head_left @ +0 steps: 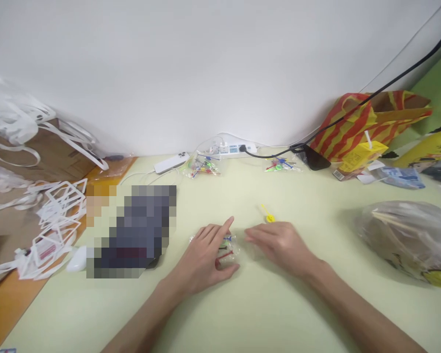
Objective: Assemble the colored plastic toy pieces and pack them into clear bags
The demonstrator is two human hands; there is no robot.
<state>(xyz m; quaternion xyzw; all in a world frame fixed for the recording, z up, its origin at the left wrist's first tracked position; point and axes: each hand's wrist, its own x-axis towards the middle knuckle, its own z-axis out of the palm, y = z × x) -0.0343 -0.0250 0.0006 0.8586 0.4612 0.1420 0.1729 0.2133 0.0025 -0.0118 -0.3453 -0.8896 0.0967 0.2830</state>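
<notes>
My left hand (202, 255) lies with its thumb and forefinger spread over a small clear plastic bag (226, 250). Blue, green, black and red pieces show through the bag's film, and part of it is hidden under the palm. To the right, my right hand (282, 245) is low over the table with its fingers pressed together. What these fingers hold, if anything, cannot be made out. Just beyond the right hand lies a yellow plastic piece (270, 218) with a round disc and a thin stem.
Two similar bags, a left one (206, 166) and a right one (281, 163), lie near the power strip (235, 148). A blurred-out dark object (139, 230) is left. At right stand a drink carton (360, 157), a striped bag (382, 115) and a filled plastic bag (400, 240).
</notes>
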